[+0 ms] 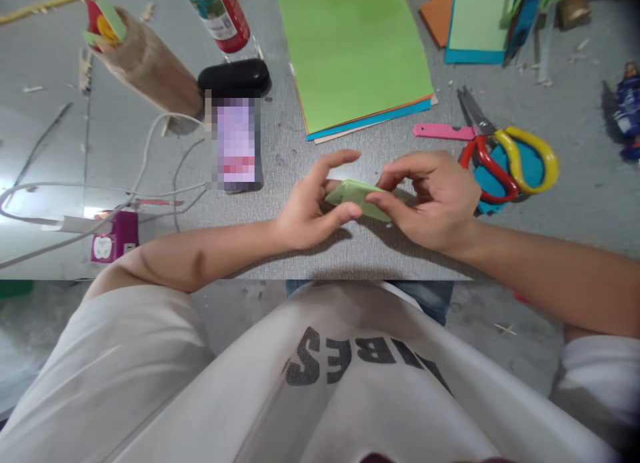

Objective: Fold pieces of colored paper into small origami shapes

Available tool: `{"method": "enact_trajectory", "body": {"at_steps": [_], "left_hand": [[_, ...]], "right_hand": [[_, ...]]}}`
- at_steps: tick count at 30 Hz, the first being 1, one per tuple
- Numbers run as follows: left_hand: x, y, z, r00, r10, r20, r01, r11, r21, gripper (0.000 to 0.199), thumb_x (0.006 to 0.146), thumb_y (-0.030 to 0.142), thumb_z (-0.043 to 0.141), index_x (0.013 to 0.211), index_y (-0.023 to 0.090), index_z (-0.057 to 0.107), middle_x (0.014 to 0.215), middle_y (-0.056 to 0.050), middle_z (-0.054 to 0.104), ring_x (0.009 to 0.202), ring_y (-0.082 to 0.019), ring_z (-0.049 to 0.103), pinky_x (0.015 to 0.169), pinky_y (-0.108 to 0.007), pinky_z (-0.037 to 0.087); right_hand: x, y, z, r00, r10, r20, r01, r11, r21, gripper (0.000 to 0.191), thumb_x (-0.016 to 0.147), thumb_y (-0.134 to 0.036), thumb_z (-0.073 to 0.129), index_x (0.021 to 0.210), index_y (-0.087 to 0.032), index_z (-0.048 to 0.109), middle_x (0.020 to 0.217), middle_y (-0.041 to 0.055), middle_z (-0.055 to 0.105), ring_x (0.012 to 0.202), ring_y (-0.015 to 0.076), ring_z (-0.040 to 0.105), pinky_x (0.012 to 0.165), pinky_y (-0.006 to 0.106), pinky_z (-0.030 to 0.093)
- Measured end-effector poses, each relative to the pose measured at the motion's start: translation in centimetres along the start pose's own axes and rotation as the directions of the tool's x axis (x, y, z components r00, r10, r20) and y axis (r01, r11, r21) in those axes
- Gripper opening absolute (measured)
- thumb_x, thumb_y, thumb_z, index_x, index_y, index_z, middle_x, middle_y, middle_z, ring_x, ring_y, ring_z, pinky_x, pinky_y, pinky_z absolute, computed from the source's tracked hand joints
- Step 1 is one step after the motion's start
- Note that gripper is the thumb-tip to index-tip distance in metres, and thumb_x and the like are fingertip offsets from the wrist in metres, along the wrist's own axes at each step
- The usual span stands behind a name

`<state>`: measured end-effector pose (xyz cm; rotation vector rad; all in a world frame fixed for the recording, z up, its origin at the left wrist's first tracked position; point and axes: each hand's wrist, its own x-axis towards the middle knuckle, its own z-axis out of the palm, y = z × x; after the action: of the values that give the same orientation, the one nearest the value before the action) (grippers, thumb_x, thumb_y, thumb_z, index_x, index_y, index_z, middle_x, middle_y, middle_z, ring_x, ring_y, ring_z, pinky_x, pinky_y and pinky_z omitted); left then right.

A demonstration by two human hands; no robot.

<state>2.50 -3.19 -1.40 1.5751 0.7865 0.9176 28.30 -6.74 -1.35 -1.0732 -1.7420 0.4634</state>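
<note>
A small folded piece of light green paper point(367, 200) is between my hands, just above the table near its front edge. My right hand point(435, 196) pinches its right end between thumb and fingers. At its left end is my left hand point(313, 206), with the thumb against the lower edge and fingers behind the paper. The left index finger is raised away from it. Part of the paper is hidden by my fingers. Close to my right hand lie scissors point(525, 166) with red and yellow handles and a pink-handled folding cutter point(443, 131).
Coloured paper sheets point(357, 56) are stacked ahead. A phone point(237, 143), black case point(234, 78), bottle point(220, 16) and brown cylindrical holder point(155, 73) stand or lie to the left. A white cable point(143, 156) loops near a purple box point(115, 236). More paper point(475, 23) lies back right.
</note>
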Motion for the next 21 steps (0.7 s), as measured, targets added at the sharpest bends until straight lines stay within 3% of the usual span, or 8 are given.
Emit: {"method": "enact_trajectory", "body": {"at_steps": [2, 4, 8, 11, 14, 17, 21], "left_hand": [[0.1, 0.4, 0.1, 0.996, -0.091, 0.024, 0.092, 0.996, -0.012, 0.071, 0.104, 0.094, 0.091, 0.128, 0.028, 0.08, 0.085, 0.0, 0.08, 0.069, -0.02, 0.081, 0.063, -0.033, 0.061], [0.3, 0.7, 0.2, 0.991, -0.125, -0.039, 0.124, 0.992, -0.027, 0.068, 0.108, 0.093, 0.087, 0.11, 0.026, 0.078, 0.085, -0.002, 0.08, 0.069, -0.019, 0.08, 0.06, -0.032, 0.06], [0.9, 0.6, 0.1, 0.985, -0.088, -0.15, 0.088, 0.996, -0.004, 0.074, 0.104, 0.097, 0.087, 0.092, 0.025, 0.073, 0.08, -0.002, 0.073, 0.07, -0.017, 0.071, 0.06, -0.031, 0.06], [1.2, 0.6, 0.0, 0.986, -0.046, -0.161, 0.045, 0.999, -0.011, 0.072, 0.102, 0.095, 0.091, 0.097, 0.024, 0.079, 0.083, -0.003, 0.076, 0.072, -0.016, 0.07, 0.064, -0.03, 0.06], [1.3, 0.6, -0.2, 0.988, -0.055, -0.143, 0.05, 0.998, -0.034, 0.067, 0.097, 0.088, 0.101, 0.109, 0.024, 0.089, 0.087, -0.005, 0.083, 0.073, -0.017, 0.073, 0.064, -0.03, 0.058], [1.3, 0.5, -0.4, 0.989, -0.101, -0.11, 0.103, 0.995, 0.015, 0.055, 0.097, 0.075, 0.105, 0.101, 0.022, 0.093, 0.077, -0.004, 0.079, 0.065, -0.015, 0.065, 0.059, -0.029, 0.049], [1.6, 0.1, -0.6, 0.978, -0.139, -0.155, 0.139, 0.99, -0.009, 0.044, 0.093, 0.061, 0.105, 0.088, 0.021, 0.088, 0.073, -0.003, 0.076, 0.064, -0.014, 0.061, 0.058, -0.029, 0.048]], "right_hand": [[0.2, 0.1, 0.1, 0.999, -0.021, -0.029, 0.024, 0.996, 0.089, 0.03, 0.114, -0.052, 0.095, 0.141, -0.042, 0.084, 0.108, 0.0018, 0.091, 0.088, 0.026, 0.086, 0.085, 0.047, 0.075], [0.7, 0.5, 0.3, 0.999, -0.029, -0.045, 0.037, 0.981, 0.189, 0.038, 0.11, -0.052, 0.099, 0.143, -0.041, 0.084, 0.108, -0.0009, 0.091, 0.088, 0.0235, 0.087, 0.081, 0.042, 0.075], [1.5, 1.5, 0.2, 1.0, 0.02, -0.01, -0.017, 0.961, 0.276, 0.039, 0.105, -0.038, 0.103, 0.139, -0.037, 0.084, 0.103, -0.0039, 0.093, 0.087, 0.0205, 0.089, 0.076, 0.034, 0.074], [1.6, 2.2, -0.1, 0.998, 0.062, 0.004, -0.061, 0.962, 0.264, 0.037, 0.103, -0.032, 0.103, 0.133, -0.035, 0.082, 0.092, -0.0059, 0.089, 0.076, 0.0195, 0.084, 0.07, 0.034, 0.072], [1.6, 2.4, -0.4, 0.993, 0.101, 0.064, -0.113, 0.97, 0.215, 0.035, 0.102, -0.039, 0.1, 0.132, -0.036, 0.081, 0.09, -0.0047, 0.089, 0.074, 0.0218, 0.082, 0.071, 0.038, 0.072], [2.3, 1.8, -1.6, 0.99, 0.053, 0.13, -0.065, 0.994, 0.088, 0.028, 0.103, -0.047, 0.099, 0.123, -0.033, 0.086, 0.096, -0.0014, 0.091, 0.076, 0.0232, 0.083, 0.07, 0.04, 0.07], [4.9, 2.3, -6.9, 0.98, -0.02, 0.199, 0.067, 0.97, -0.235, 0.029, 0.11, -0.057, 0.096, 0.112, -0.029, 0.09, 0.089, 0.0006, 0.089, 0.07, 0.0213, 0.078, 0.065, 0.039, 0.057]]}}
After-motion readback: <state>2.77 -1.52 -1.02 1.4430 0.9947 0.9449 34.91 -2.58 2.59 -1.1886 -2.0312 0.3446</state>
